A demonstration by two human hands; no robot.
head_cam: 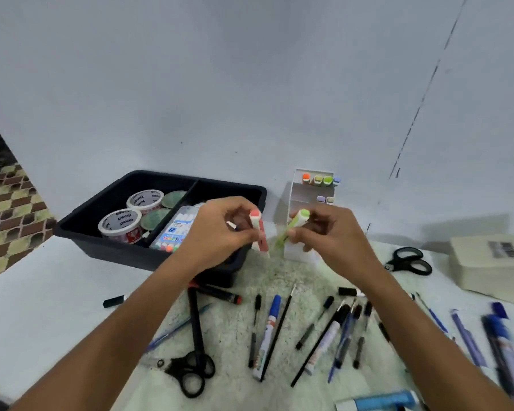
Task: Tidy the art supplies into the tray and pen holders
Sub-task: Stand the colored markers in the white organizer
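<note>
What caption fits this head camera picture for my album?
Left hand holds a pink highlighter, right hand a green one, before the white pen holder.

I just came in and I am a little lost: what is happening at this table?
A person is tidying art supplies. The left hand holds a pink marker, the right hand a green marker, both raised before the white pen holder. The black tray already holds tape rolls. Many pens and scissors lie loose on the table.

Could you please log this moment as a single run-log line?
left hand: holds pink marker | right hand: holds green marker | white pen holder: behind | pens: loose on table
</note>
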